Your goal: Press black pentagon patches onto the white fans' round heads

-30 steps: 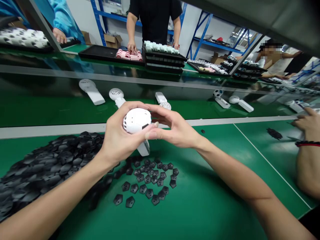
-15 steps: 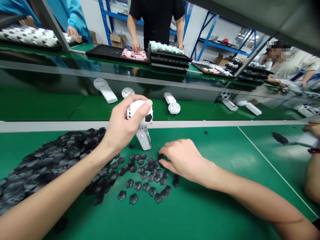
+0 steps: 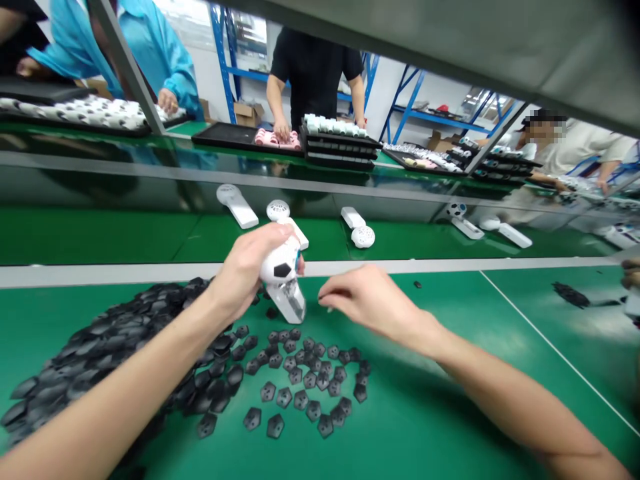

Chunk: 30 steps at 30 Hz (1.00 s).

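Note:
My left hand [image 3: 245, 263] is closed around the round head of a white handheld fan [image 3: 287, 300], which carries a black pentagon on its football-like side. Its handle slants down to the right, above the green table [image 3: 440, 413]. To the right of the fan, my right hand [image 3: 367, 297] is raised with thumb and fingertips pinched together; whatever is between them is hidden. Below both hands lie several loose black pentagon pieces [image 3: 301, 399], spread out singly and in small overlaps. A large heap of the same black pieces [image 3: 135, 340] rises beside and partly behind my left forearm.
Beyond the pale rail [image 3: 150, 273], several white fans [image 3: 240, 208] lie on a green belt. Across it, people work beside stacked trays [image 3: 340, 150] and a black tray [image 3: 225, 135]. A dark cluster [image 3: 570, 294] lies at the right. A grey beam [image 3: 450, 47] hangs overhead.
The fan has turned in my left hand, bringing its black pentagon toward me. My right hand has lifted from the loose pieces and moved up, nearer the fan. The view has tilted slightly.

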Tool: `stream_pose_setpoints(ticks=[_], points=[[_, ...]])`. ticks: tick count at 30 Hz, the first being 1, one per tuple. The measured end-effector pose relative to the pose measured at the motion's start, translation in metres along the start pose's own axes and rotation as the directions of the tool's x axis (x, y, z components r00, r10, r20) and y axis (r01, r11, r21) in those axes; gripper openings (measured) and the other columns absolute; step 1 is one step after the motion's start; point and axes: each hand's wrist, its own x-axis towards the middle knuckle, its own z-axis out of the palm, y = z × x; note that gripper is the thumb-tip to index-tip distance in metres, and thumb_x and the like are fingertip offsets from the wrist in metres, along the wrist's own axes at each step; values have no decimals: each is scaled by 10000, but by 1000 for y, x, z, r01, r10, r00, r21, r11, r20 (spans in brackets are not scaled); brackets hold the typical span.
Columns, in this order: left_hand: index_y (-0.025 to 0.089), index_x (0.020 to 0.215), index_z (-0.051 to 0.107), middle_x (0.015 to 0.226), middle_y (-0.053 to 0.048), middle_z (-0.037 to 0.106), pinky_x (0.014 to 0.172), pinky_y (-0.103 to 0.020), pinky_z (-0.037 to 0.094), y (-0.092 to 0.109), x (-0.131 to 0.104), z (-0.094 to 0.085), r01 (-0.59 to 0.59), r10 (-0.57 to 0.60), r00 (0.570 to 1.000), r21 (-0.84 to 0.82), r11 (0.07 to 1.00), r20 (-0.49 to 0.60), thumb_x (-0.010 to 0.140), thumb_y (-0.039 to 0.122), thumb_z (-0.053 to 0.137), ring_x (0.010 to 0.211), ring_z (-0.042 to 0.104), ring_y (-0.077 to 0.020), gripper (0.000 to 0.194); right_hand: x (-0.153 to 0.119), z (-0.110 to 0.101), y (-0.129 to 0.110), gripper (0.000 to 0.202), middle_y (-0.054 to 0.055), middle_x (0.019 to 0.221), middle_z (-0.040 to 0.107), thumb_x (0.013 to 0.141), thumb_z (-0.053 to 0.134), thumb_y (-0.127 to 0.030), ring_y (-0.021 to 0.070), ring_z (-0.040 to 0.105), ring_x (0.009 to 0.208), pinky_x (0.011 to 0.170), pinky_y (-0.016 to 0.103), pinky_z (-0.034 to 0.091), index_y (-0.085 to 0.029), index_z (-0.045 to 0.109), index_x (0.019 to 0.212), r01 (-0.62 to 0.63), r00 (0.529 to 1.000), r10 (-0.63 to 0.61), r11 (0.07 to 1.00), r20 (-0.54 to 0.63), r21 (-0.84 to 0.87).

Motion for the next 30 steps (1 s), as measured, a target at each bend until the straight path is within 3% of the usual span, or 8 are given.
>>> stream_pose_setpoints(ticks=[1,3,6,9,13,20,26,30], points=[[180,812,686,689,-73,714,520,-282,505,-2,-2,1,-49,49,999,-6,999,-19,869,509,650,584,646,-216,336,2,-7,2,92,46,856,833,959,746,-172,200,801,784,727,285,578,-178,790,879,14,993,20,962,-121,272],[192,802,705,695,-61,714,506,-283,472,-5,-7,4,-168,169,984,25,985,-57,931,475,587,563,622,-199,333,4,-18,0,142,21,786,819,876,866,-279,188,796,720,711,279,613,-181,771,837,101,968,84,728,-235,678],[224,800,742,706,-42,719,490,-289,431,-4,-17,8,-332,350,930,152,931,-115,991,426,537,566,615,-186,344,2,-23,-14,271,12,724,798,773,957,-342,167,778,675,681,264,625,-179,742,786,169,972,74,430,-221,887],[265,840,763,743,-26,731,517,-309,423,-1,-28,8,-502,554,829,332,799,-80,1021,398,543,608,634,-187,315,1,-16,-24,298,16,764,793,760,969,-364,150,754,711,644,242,608,-176,739,785,152,984,45,297,-173,943],[318,969,777,850,-28,747,684,-355,495,-3,-37,6,-655,722,691,448,609,30,1056,395,537,836,705,-239,267,2,-5,-28,340,-25,751,727,717,996,-349,102,634,668,597,213,524,-176,705,756,139,988,22,276,-151,951],[312,1035,747,839,-47,721,664,-398,476,-8,-31,3,-751,812,567,494,438,141,1061,335,482,735,646,-237,267,-3,-2,-35,360,-47,697,681,725,997,-332,77,571,623,617,216,455,-164,680,755,136,990,6,273,-143,952],[259,975,691,754,-48,673,600,-396,473,-1,-27,2,-814,852,450,514,269,268,997,273,486,661,651,-220,206,-2,2,-34,467,-14,693,737,634,1039,-390,103,676,590,596,217,546,-156,644,720,-1,1000,0,140,1,990],[259,908,689,702,-28,669,555,-371,477,11,-33,6,-812,851,423,548,202,312,932,229,521,601,644,-200,172,1,-1,-30,587,-76,579,664,595,1056,-411,131,711,577,616,239,607,-198,547,795,-141,987,-55,113,148,983]])
